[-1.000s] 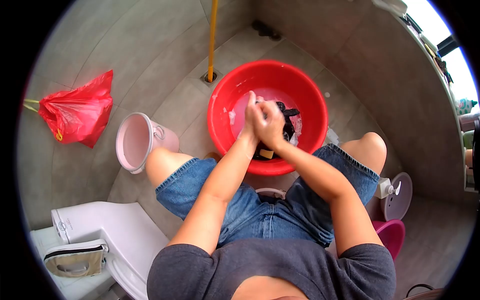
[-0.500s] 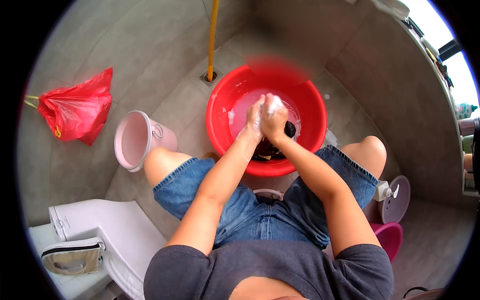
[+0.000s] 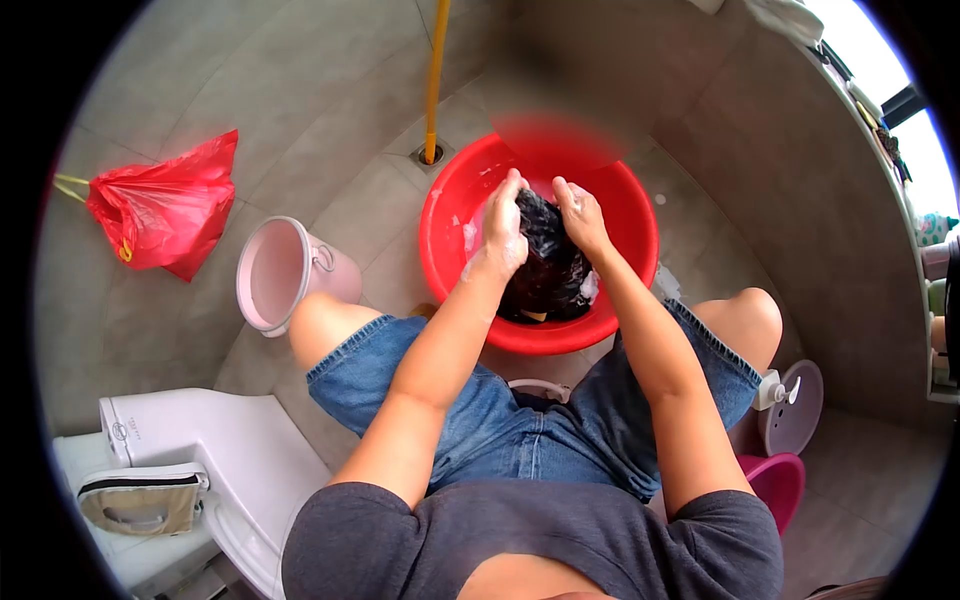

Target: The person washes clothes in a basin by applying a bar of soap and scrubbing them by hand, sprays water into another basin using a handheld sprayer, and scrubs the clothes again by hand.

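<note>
A dark, wet cloth [image 3: 543, 268], black with brownish patches, bunches up in the red basin [image 3: 440, 275]. Its upper part rises between my two hands. My left hand [image 3: 505, 225] is pressed to the cloth's left side, fingers pointing away from me, with white suds on the skin. On the right side, my right hand [image 3: 583, 215] grips the cloth edge, its fingers partly curled. The palms face each other, and the cloth hides parts of both. White foam [image 3: 589, 287] clings near the cloth's right edge. Pale soapy water shows behind the cloth.
A pink bucket [image 3: 340, 272] lies tilted left of my knee. Beyond it is a red plastic bag [image 3: 165, 205]. A yellow hose [image 3: 436, 85] runs into the floor drain. The white toilet [image 3: 225, 440] is at lower left. A magenta basin [image 3: 780, 490] and pump bottle [image 3: 772, 390] stand at right.
My hands were pressed together with foam between them, above the basin. Now they are apart, with the dark cloth raised between them. The view has shifted slightly.
</note>
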Motion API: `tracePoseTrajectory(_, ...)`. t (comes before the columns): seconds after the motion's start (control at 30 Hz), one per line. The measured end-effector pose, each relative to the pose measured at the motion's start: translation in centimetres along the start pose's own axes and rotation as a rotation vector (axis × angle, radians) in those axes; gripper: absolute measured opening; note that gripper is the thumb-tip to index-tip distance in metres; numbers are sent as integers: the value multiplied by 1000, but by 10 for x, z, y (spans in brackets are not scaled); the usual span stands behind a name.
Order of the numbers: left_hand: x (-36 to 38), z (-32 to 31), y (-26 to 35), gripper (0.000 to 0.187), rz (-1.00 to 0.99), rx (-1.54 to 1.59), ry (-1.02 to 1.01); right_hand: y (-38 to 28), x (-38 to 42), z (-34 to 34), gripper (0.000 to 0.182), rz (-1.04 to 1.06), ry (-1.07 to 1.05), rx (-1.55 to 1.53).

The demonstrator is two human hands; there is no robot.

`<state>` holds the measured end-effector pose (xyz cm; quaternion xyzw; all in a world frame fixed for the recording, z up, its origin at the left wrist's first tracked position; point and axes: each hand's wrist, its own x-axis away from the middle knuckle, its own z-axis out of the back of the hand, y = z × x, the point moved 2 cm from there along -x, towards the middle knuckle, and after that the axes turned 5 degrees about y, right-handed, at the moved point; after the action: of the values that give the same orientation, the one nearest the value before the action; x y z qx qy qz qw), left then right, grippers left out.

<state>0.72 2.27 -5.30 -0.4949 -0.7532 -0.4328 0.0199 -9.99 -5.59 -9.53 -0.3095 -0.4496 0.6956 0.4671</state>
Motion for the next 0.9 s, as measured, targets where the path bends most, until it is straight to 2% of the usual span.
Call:
tracePoseTrajectory(0.03,-12,9,7,21,-61,13,-40,-6,1,-1,52,-36,-148,-121)
tracePoseTrajectory(0.07,-8,10,18,22,-28,49,-40,-20,1,1,53,-65,-296,-235)
tracePoseTrajectory(0.1,-5,9,26,23,5,90,-40,-52,16,8,50,16,-338,-245)
tracePoseTrajectory(0.17,-5,8,29,29,-48,84,-154,-59,20,3,46,176,-459,-82)
tracePoseTrajectory(0.23,-4,2,25,31,-74,58,-191,-57,24,10,29,17,-387,-304)
tracePoseTrajectory(0.27,-12,6,21,38,-68,67,-293,-56,24,11,25,-63,-340,-449)
tracePoseTrajectory(0.33,-20,13,24,48,-225,-189,-279,-47,18,11,15,-201,-254,-750)
tracePoseTrajectory(0.37,-25,18,25,53,-303,-317,-273,-44,17,13,15,-290,-221,-868)
tracePoseTrajectory(0.4,-32,27,23,70,-446,-619,-261,-41,17,16,16,-384,-199,-974)
tracePoseTrajectory(0.43,-35,34,15,74,-418,-653,-300,-43,18,20,17,-474,-178,-1077)
tracePoseTrajectory(0.5,-39,46,-2,83,-362,-717,-377,-34,12,19,22,-465,-212,-1250)
tracePoseTrajectory(0.53,-39,43,-8,86,-269,-605,-559,-34,10,19,25,-463,-229,-1335)
tracePoseTrajectory(0.63,-40,48,-9,71,-265,-730,-670,-31,3,25,39,-367,-162,-1409)
tracePoseTrajectory(0.67,-42,49,-8,58,-211,-726,-646,-28,1,25,57,-352,-99,-1431)
tracePoseTrajectory(0.77,-31,40,-6,51,-101,-296,-431,-40,7,24,65,-274,34,-1235)
tracePoseTrajectory(0.8,-21,31,-3,52,4,-83,-411,-49,10,22,66,-239,138,-1067)
tracePoseTrajectory(0.83,-18,26,-1,53,109,27,-387,-57,17,16,56,-45,195,-829)
tracePoseTrajectory(0.9,-14,20,-2,57,323,243,-334,-63,34,0,36,487,214,-154)
